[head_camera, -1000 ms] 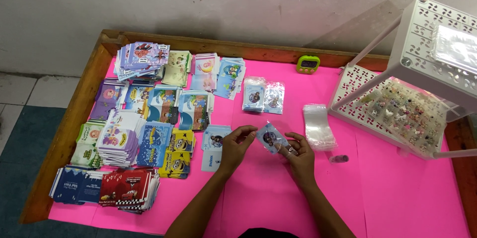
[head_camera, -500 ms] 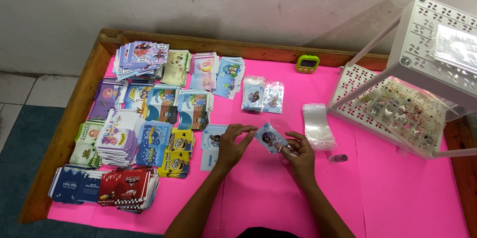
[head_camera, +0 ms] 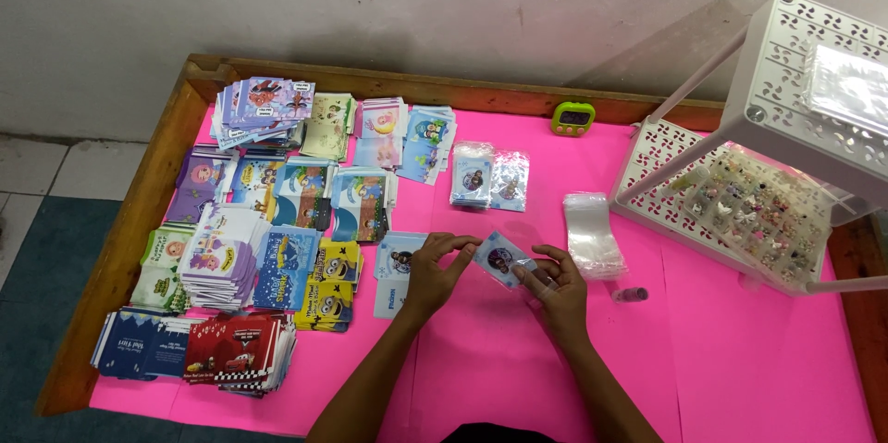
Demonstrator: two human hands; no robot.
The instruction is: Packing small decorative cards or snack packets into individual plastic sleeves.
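Both of my hands hold one small light-blue picture card in a clear sleeve (head_camera: 499,257) just above the pink table cover (head_camera: 740,360). My left hand (head_camera: 435,269) pinches its left edge with thumb and fingers. My right hand (head_camera: 555,288) grips the right, lower end of the sleeve. A pale blue card (head_camera: 396,267) lies flat under my left hand. A stack of empty clear sleeves (head_camera: 592,235) lies just right of my right hand.
Several stacks of colourful cartoon cards (head_camera: 268,230) cover the left half of the table. Two sleeved cards (head_camera: 488,178) lie in the middle. A white perforated rack (head_camera: 768,156) with small trinkets stands at the right, a green timer (head_camera: 573,117) at the back, a small bottle (head_camera: 629,294) near my right hand.
My left hand has risen from the flat card to the left edge of the sleeved card. My right hand has stayed on the sleeve.
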